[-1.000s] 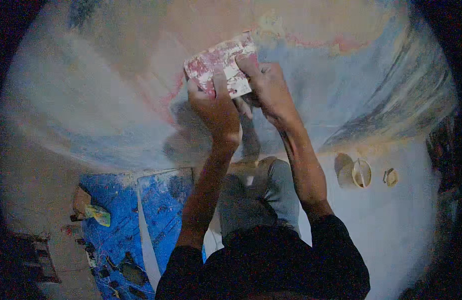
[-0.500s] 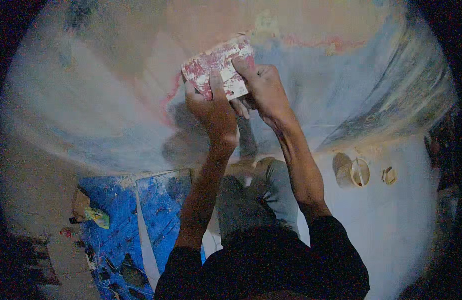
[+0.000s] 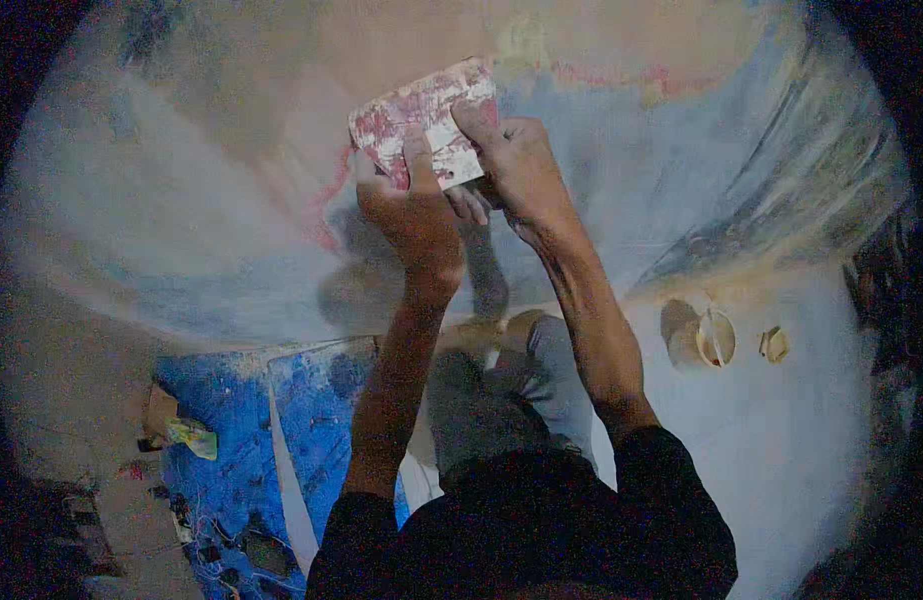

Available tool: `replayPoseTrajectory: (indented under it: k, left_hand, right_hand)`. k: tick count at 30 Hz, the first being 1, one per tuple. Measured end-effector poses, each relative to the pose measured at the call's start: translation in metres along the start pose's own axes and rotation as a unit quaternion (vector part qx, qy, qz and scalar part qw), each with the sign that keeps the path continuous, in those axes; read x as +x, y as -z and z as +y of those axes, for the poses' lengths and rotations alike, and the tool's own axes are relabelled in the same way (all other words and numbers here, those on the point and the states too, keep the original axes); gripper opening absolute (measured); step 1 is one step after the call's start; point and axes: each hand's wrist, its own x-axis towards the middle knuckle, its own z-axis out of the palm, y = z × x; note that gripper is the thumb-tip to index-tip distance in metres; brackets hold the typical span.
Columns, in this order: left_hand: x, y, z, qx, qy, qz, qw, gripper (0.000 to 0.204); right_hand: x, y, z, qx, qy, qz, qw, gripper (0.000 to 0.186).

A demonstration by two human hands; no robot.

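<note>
Between my two hands is a flat red scraper, heavily smeared with white, with a small dark hole near its lower edge. My left hand grips its left and lower side, thumb lying on the upper face. On the right side, my right hand pinches it with the thumb on top; some fingers show beneath the lower edge. The scraper is held in front of a large surface painted in pale blue, grey, beige and pink. Shadows of my hands fall on that surface.
A round pale bowl with a stick-like bar across it stands to the right, beside a small pale angular piece. At lower left lie blue paint-marked panels, a yellow-green packet and tangled cables.
Both hands and the scraper have shifted slightly left and up in the picture. My grip looks the same.
</note>
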Motion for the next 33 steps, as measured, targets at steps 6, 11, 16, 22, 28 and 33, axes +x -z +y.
replayPoseTrajectory:
  k: [6,11,16,22,28,33]
  left_hand:
    - [0.006,0.002,-0.009,0.024,-0.021,-0.008,0.999,0.018]
    - [0.002,-0.001,-0.014,0.025,-0.026,-0.003,0.999,0.025]
    - [-0.002,0.003,0.0,-0.025,0.007,-0.04,0.999,0.017]
    - [0.007,-0.02,-0.013,0.114,-0.145,0.13,0.974,0.016]
    - [-0.006,-0.002,0.007,0.034,-0.035,0.001,0.999,0.019]
    - [0.0,-0.009,0.009,-0.063,0.009,-0.028,0.998,0.019]
  right_hand:
    - [0.002,0.005,-0.004,0.009,-0.026,-0.008,1.0,0.048]
    - [-0.002,0.011,-0.005,-0.025,-0.001,-0.001,1.0,0.047]
    - [-0.001,0.002,-0.007,0.053,-0.018,-0.026,0.998,0.046]
    - [0.004,0.01,-0.008,-0.027,-0.008,-0.016,0.999,0.051]
    - [-0.007,0.005,-0.01,0.011,0.002,-0.015,1.0,0.041]
    - [-0.004,0.004,-0.037,0.125,-0.08,-0.039,0.988,0.039]
